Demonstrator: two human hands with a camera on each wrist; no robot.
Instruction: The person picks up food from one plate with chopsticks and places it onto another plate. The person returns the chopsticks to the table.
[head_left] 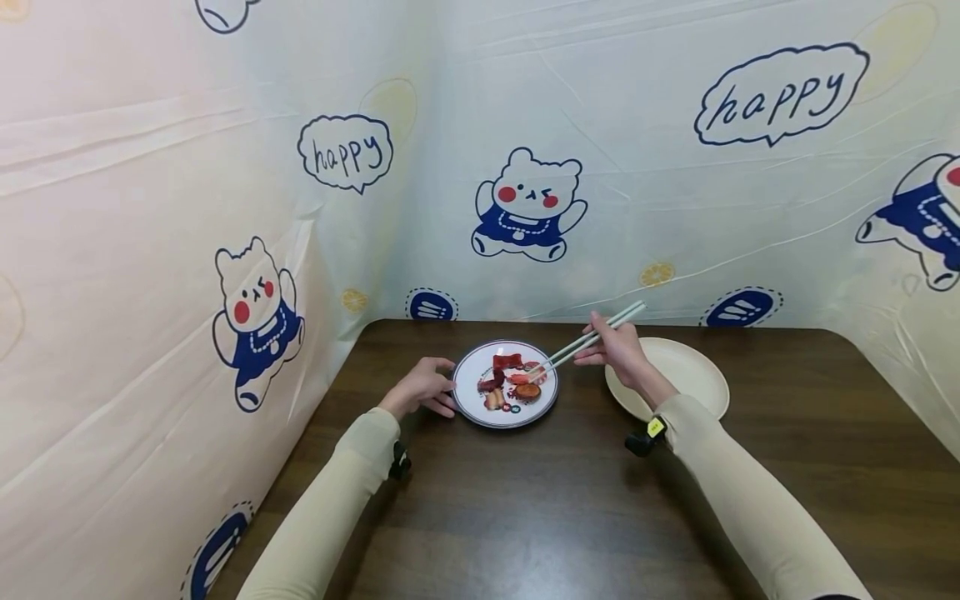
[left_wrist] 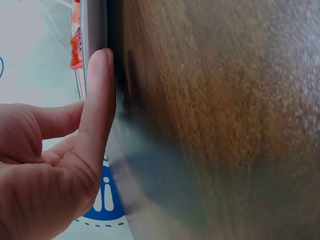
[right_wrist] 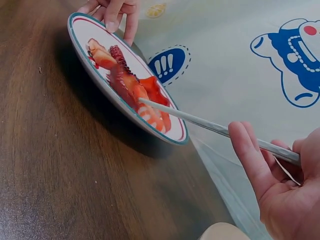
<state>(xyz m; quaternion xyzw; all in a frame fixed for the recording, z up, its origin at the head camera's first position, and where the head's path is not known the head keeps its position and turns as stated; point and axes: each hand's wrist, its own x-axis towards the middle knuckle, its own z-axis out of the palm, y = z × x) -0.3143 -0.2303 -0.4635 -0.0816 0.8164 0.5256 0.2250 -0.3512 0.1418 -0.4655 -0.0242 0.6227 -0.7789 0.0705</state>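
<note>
My right hand (head_left: 618,350) holds a pair of pale green chopsticks (head_left: 592,339), slanting down to the left. Their tips meet an orange-and-white striped shrimp piece (right_wrist: 149,116) on a white plate with a dark rim line (head_left: 468,408). Around it lie a red slab (head_left: 507,361), a dark red piece (head_left: 491,382), a tan piece (head_left: 495,400) and a brown oval piece (head_left: 527,392). At the plate's left edge my left hand (head_left: 423,387) holds the rim; one finger (left_wrist: 97,95) lies along its outer side.
A cream plate (head_left: 701,367) stands to the right, partly under my right forearm. The dark wooden table (head_left: 525,500) ends at a printed cloth (head_left: 450,208) hanging behind and at the left.
</note>
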